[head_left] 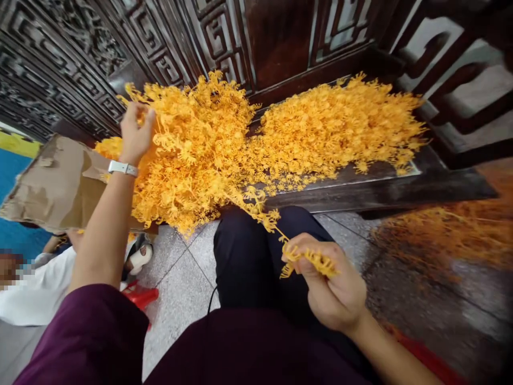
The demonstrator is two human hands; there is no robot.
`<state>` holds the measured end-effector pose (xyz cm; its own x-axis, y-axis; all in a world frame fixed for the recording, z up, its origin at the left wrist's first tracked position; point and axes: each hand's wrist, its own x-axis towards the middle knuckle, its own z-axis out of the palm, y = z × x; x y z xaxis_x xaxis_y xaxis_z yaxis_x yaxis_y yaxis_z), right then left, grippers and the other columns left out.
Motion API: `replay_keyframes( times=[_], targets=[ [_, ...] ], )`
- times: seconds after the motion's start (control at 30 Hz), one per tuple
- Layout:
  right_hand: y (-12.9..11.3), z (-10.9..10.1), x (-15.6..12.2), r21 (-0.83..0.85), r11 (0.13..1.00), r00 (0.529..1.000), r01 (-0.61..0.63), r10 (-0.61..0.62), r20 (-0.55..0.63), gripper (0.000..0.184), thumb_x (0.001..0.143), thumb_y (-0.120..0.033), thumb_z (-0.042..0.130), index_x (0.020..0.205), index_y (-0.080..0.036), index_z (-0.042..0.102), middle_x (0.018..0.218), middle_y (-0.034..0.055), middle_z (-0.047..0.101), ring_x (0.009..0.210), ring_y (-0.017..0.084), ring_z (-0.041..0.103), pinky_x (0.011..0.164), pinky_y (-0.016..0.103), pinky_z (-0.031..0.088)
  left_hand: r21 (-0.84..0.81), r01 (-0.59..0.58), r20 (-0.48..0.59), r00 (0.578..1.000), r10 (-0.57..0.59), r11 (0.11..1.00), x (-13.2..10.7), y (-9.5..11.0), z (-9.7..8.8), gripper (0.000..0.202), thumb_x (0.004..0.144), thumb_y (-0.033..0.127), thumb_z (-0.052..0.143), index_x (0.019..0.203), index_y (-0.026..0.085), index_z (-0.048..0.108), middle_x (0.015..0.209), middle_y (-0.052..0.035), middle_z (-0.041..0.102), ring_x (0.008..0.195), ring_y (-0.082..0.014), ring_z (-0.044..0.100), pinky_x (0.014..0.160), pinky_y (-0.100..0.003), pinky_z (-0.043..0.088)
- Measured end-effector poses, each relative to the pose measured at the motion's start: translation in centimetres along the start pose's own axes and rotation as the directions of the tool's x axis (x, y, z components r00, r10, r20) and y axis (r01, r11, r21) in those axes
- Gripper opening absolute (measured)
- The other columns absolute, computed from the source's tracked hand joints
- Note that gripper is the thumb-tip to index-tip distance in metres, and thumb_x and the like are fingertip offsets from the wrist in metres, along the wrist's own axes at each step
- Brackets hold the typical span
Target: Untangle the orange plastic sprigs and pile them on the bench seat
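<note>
A large heap of orange curly-petalled plastic sprigs (320, 133) lies along a dark wooden seat. At the heap's left end, my left hand (137, 136), with a white band at the wrist, has its fingers closed around a bit of orange sprig, mostly hidden by the hand. My right hand (339, 286) is above my right knee, its thumb and fingers pinching the end of an orange sprig (269, 219). That sprig's thin stem stretches up and left from the hand to the heap's front edge.
A torn cardboard box (56, 182) is at the left. Beyond my left arm is another person in white clothing (44, 289), near a red plastic object (140, 297). Carved dark wood panels (280, 43) stand behind the heap. More orange strands (452, 235) are on the right.
</note>
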<state>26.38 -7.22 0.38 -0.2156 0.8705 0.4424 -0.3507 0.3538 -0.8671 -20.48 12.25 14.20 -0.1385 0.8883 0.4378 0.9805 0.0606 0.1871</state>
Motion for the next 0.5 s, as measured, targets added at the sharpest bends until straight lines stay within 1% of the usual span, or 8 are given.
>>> replay_keyframes(
  times=[0.07, 0.13, 0.2, 0.27, 0.37, 0.4, 0.43, 0.5],
  targets=[
    [-0.6, -0.9, -0.1, 0.031, 0.997, 0.996, -0.073, 0.074, -0.057, 0.016, 0.104, -0.011, 0.055, 0.105, -0.023, 0.065, 0.084, 0.0038, 0.065, 0.081, 0.02, 0.067, 0.07, 0.035, 0.055, 0.22, -0.021, -0.076, 0.996, 0.038, 0.975, -0.6, 1.8, -0.7, 0.033, 0.105, 0.04, 0.063, 0.124, 0.013, 0.058, 0.129, -0.0067, 0.057, 0.121, -0.0183, 0.047, 0.112, -0.039, 0.034],
    [-0.9, -1.8, -0.3, 0.046, 0.992, 0.984, -0.114, 0.119, -0.13, 0.013, 0.105, -0.014, 0.056, 0.106, -0.022, 0.067, 0.083, 0.0035, 0.065, 0.081, 0.02, 0.068, 0.071, 0.036, 0.054, 0.362, -0.051, -0.066, 0.995, 0.08, 0.931, -1.5, 3.7, -1.9, 0.043, 0.101, 0.043, 0.066, 0.134, 0.015, 0.063, 0.146, -0.0111, 0.052, 0.135, -0.0284, 0.045, 0.118, -0.05, 0.032],
    [-0.8, -2.6, -0.6, 0.069, 0.99, 0.964, -0.12, 0.133, -0.232, 0.01, 0.104, -0.017, 0.06, 0.106, -0.022, 0.069, 0.081, 0.0027, 0.064, 0.079, 0.02, 0.067, 0.073, 0.037, 0.054, 0.43, -0.081, -0.005, 0.996, 0.092, 0.899, -2.5, 5.7, -3.4, 0.042, 0.103, 0.045, 0.061, 0.131, 0.016, 0.07, 0.138, -0.0117, 0.058, 0.136, -0.033, 0.046, 0.118, -0.059, 0.03],
    [-0.5, -3.3, -0.6, 0.1, 0.99, 0.93, -0.102, 0.131, -0.342, 0.004, 0.102, -0.02, 0.066, 0.102, -0.022, 0.07, 0.077, 0.0013, 0.061, 0.072, 0.018, 0.064, 0.073, 0.038, 0.054, 0.459, -0.09, -0.006, 0.995, 0.104, 0.884, -3.9, 8.0, -4.8, 0.046, 0.103, 0.047, 0.058, 0.129, 0.012, 0.072, 0.132, -0.0134, 0.061, 0.134, -0.0349, 0.048, 0.115, -0.062, 0.03],
    [-0.3, -3.9, -0.1, 0.148, 0.986, 0.884, -0.082, 0.14, -0.446, 0.005, 0.099, -0.026, 0.073, 0.099, -0.022, 0.071, 0.071, -0.0008, 0.058, 0.063, 0.016, 0.056, 0.071, 0.037, 0.055, 0.365, -0.151, 0.016, 0.988, 0.156, 0.919, -8.1, 12.2, -5.2, 0.053, 0.106, 0.053, 0.048, 0.124, 0.009, 0.072, 0.12, -0.0128, 0.066, 0.127, -0.0334, 0.057, 0.112, -0.057, 0.036],
    [-0.3, -4.1, 0.2, 0.161, 0.984, 0.878, -0.078, 0.144, -0.457, 0.006, 0.098, -0.027, 0.075, 0.099, -0.022, 0.071, 0.069, -0.0014, 0.057, 0.061, 0.016, 0.055, 0.07, 0.037, 0.055, 0.255, -0.208, 0.11, 0.977, 0.186, 0.944, -10.0, 13.6, -4.7, 0.053, 0.109, 0.053, 0.041, 0.126, 0.014, 0.072, 0.114, -0.0112, 0.069, 0.12, -0.0302, 0.062, 0.11, -0.052, 0.041],
    [-0.3, -4.2, 0.5, 0.176, 0.982, 0.875, -0.075, 0.149, -0.461, 0.008, 0.097, -0.028, 0.076, 0.099, -0.022, 0.071, 0.067, -0.0018, 0.056, 0.06, 0.015, 0.055, 0.069, 0.036, 0.054, 0.123, -0.291, 0.229, 0.939, 0.258, 0.949, -12.1, 14.8, -3.9, 0.049, 0.108, 0.054, 0.043, 0.131, 0.02, 0.07, 0.117, -0.0107, 0.071, 0.119, -0.0299, 0.064, 0.108, -0.049, 0.044],
    [-0.4, -4.5, 1.0, 0.214, 0.974, 0.871, -0.071, 0.165, -0.463, 0.008, 0.097, -0.029, 0.076, 0.099, -0.023, 0.071, 0.065, -0.0024, 0.055, 0.061, 0.016, 0.056, 0.068, 0.035, 0.054, 0.004, -0.437, 0.465, 0.797, 0.385, 0.899, -16.2, 16.1, -1.6, 0.046, 0.1, 0.055, 0.057, 0.137, 0.03, 0.067, 0.137, -0.0126, 0.068, 0.131, -0.0378, 0.059, 0.11, -0.055, 0.043]
  ],
)
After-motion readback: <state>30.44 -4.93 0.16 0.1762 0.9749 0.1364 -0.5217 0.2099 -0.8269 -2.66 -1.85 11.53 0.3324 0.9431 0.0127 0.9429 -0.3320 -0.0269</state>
